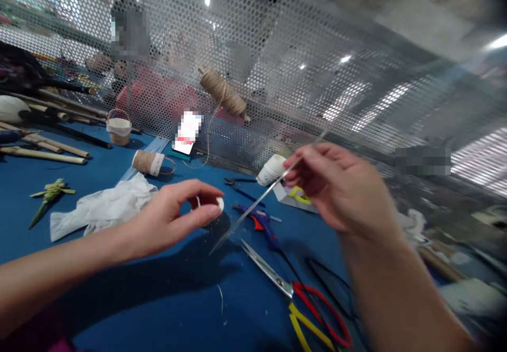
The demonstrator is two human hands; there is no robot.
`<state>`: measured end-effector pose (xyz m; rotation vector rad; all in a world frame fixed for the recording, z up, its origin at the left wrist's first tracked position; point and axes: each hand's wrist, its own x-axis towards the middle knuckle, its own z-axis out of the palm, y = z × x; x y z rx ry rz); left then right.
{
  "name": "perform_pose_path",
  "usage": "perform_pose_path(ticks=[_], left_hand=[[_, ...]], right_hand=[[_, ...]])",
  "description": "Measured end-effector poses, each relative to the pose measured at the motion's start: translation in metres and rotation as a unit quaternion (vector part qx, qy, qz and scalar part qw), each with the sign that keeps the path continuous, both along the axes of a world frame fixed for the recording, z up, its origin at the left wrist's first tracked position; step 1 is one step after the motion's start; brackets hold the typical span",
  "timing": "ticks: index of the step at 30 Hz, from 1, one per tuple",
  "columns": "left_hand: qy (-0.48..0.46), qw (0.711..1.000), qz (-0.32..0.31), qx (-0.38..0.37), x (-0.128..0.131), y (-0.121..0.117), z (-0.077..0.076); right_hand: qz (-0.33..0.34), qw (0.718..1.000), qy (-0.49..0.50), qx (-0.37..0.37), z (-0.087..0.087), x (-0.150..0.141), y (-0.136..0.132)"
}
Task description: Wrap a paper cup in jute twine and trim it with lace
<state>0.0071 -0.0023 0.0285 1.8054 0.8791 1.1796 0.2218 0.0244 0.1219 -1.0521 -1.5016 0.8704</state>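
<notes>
My left hand (180, 212) pinches a small, pale round piece (220, 204) between thumb and fingertips; most of it is hidden. In my right hand (336, 183), thumb and fingers are closed on a long, thin clear glue stick (267, 190), which slants down to the left with its lower end blurred. Below that end lie scissors (277, 278) with red and yellow handles, open toward the upper left. A blue glue gun (267, 230) with a red trigger rests just behind them, near dark-handled pliers (245, 191). Crumpled white cloth (114, 201) lies behind my left forearm.
Two small twine-wrapped baskets, one upright (119, 131) and one tipped over (148, 163), are at the back left. A phone (188, 133) leans against the perforated metal panel (301, 77). White cups (271, 170), a twine spool (224, 92) and several wooden sticks (51, 157) surround the blue table (190, 310).
</notes>
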Motion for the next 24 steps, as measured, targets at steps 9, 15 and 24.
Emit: perform_pose_path(ticks=[9, 15, 24], left_hand=[[-0.063, 0.939, -0.190, -0.279, 0.020, -0.011, -0.024], [-0.052, 0.936, -0.183, -0.296, 0.020, -0.007, -0.033], [-0.043, 0.938, -0.177, -0.294, 0.020, -0.007, -0.037]], right_hand=[[0.124, 0.976, -0.038, -0.176, -0.064, -0.026, -0.023], [0.141, 0.967, -0.024, -0.211, -0.073, -0.020, -0.019], [0.128, 0.960, -0.009, -0.250, -0.077, -0.015, -0.015]])
